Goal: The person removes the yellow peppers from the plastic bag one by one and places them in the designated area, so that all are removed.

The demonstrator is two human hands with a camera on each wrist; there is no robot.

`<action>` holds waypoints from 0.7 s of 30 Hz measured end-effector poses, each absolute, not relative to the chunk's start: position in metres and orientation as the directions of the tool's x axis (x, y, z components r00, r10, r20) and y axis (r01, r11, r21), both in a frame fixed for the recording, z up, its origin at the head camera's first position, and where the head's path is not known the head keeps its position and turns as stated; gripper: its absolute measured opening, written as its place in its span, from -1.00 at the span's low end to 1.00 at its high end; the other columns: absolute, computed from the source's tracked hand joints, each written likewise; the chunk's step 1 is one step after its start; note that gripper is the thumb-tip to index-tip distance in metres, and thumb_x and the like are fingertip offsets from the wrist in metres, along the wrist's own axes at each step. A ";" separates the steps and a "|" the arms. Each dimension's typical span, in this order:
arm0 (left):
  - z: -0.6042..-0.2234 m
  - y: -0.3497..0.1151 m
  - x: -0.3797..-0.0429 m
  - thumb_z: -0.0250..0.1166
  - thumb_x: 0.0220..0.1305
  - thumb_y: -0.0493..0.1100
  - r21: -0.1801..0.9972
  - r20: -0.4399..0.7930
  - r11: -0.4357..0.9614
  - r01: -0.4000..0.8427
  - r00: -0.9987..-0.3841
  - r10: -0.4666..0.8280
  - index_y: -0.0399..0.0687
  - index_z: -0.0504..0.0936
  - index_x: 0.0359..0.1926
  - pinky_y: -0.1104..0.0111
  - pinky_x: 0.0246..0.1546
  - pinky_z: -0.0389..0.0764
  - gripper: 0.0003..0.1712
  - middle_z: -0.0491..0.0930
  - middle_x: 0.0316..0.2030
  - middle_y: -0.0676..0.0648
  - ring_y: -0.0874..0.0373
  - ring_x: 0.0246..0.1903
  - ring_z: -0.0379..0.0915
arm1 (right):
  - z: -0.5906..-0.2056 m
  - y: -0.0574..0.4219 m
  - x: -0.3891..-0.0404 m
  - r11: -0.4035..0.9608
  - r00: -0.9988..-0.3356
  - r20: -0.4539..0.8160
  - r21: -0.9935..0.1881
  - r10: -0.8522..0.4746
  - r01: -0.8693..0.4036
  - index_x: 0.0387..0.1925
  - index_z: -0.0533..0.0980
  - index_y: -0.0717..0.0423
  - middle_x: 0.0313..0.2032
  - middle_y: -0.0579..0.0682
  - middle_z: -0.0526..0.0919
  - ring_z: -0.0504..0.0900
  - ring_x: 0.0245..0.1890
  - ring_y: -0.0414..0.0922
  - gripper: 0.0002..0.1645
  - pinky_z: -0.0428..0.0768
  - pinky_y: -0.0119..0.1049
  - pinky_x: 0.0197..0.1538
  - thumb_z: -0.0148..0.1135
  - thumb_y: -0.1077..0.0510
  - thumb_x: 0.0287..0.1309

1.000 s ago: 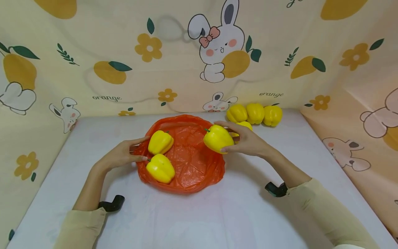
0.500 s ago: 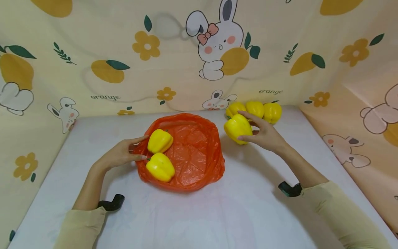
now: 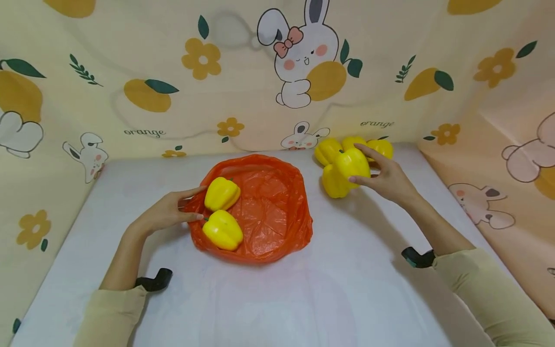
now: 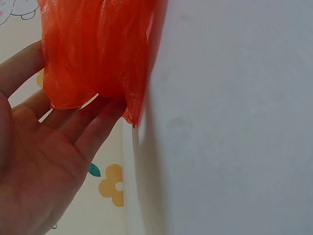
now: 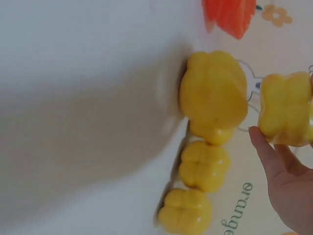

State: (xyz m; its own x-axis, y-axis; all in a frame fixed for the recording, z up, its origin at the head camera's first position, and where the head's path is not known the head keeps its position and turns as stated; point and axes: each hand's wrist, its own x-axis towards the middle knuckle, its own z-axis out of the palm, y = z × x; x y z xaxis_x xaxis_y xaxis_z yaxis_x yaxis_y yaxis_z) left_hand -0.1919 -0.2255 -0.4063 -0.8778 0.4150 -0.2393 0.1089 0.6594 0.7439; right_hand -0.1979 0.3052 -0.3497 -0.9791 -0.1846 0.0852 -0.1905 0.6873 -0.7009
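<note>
My left hand (image 3: pixel 162 212) holds the left side of a red plastic bag (image 3: pixel 264 231), thumb and fingers at its rim. The left wrist view shows fingers against the bag's thin film (image 4: pixel 93 54). The bag stands with its mouth spread wide, and inside its left part lie two yellow bell peppers, one farther back (image 3: pixel 222 193) and one nearer (image 3: pixel 223 230). My right hand (image 3: pixel 388 178) grips another yellow bell pepper (image 3: pixel 354 163) between thumb and fingers, raised off the table in the right wrist view. Just behind and below it, another bell pepper (image 3: pixel 335 184) rests on the table.
A row of yellow bell peppers (image 3: pixel 327 150) lies at the back right against the patterned cloth backdrop (image 3: pixel 243 106), partly covered by the held one. White cloth covers the table (image 3: pixel 260 308). Black curved pieces (image 3: pixel 158 280) are worn at both wrists.
My right hand has carried its bell pepper rightward, away from the bag's right rim, to in front of the back row. My left hand keeps its place at the bag. The head view has tilted slightly.
</note>
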 end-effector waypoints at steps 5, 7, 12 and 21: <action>-0.405 -0.225 -0.191 0.40 0.23 0.08 0.741 -0.240 0.663 0.111 -0.878 0.415 0.06 0.22 0.52 -0.19 0.22 0.38 -0.09 0.32 0.38 -0.26 -0.19 0.21 0.27 | -0.354 0.314 -0.198 0.700 -0.987 0.082 -0.697 -0.141 -0.158 0.52 0.16 -0.18 0.41 0.16 0.26 0.41 0.24 0.23 0.01 0.55 0.16 0.14 0.46 -0.08 0.11; -0.405 -0.225 -0.191 0.40 0.24 0.08 0.739 -0.237 0.664 0.114 -0.879 0.414 0.05 0.22 0.52 -0.22 0.24 0.34 -0.10 0.31 0.38 -0.26 -0.20 0.22 0.26 | -0.356 0.318 -0.199 0.703 -0.988 0.095 -0.695 -0.124 -0.155 0.52 0.17 -0.15 0.41 0.15 0.27 0.42 0.23 0.24 0.01 0.55 0.16 0.13 0.46 -0.09 0.11; -0.406 -0.226 -0.190 0.40 0.24 0.05 0.744 -0.237 0.659 0.108 -0.880 0.411 0.06 0.22 0.52 -0.23 0.25 0.32 -0.10 0.31 0.39 -0.26 -0.21 0.24 0.25 | -0.362 0.327 -0.201 0.709 -0.991 0.113 -0.694 -0.065 -0.126 0.52 0.16 -0.09 0.43 0.16 0.27 0.41 0.22 0.29 0.04 0.51 0.21 0.15 0.45 -0.14 0.10; -0.406 -0.225 -0.190 0.40 0.24 0.02 0.752 -0.229 0.649 0.113 -0.879 0.418 0.04 0.23 0.51 -0.23 0.26 0.30 -0.11 0.30 0.39 -0.28 -0.26 0.29 0.23 | -0.377 0.335 -0.200 0.724 -0.996 0.085 -0.687 -0.002 -0.060 0.55 0.06 -0.03 0.44 0.28 0.21 0.37 0.23 0.34 0.12 0.44 0.23 0.21 0.39 -0.24 0.12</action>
State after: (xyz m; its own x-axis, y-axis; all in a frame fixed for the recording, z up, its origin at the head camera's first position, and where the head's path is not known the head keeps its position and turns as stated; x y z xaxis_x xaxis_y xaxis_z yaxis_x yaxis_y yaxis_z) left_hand -0.1903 -0.2250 -0.4055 -0.8791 0.4183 -0.2286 0.1132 0.6490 0.7523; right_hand -0.2003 0.3349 -0.3773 -0.9964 -0.0021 0.0847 -0.0599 0.7238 -0.6874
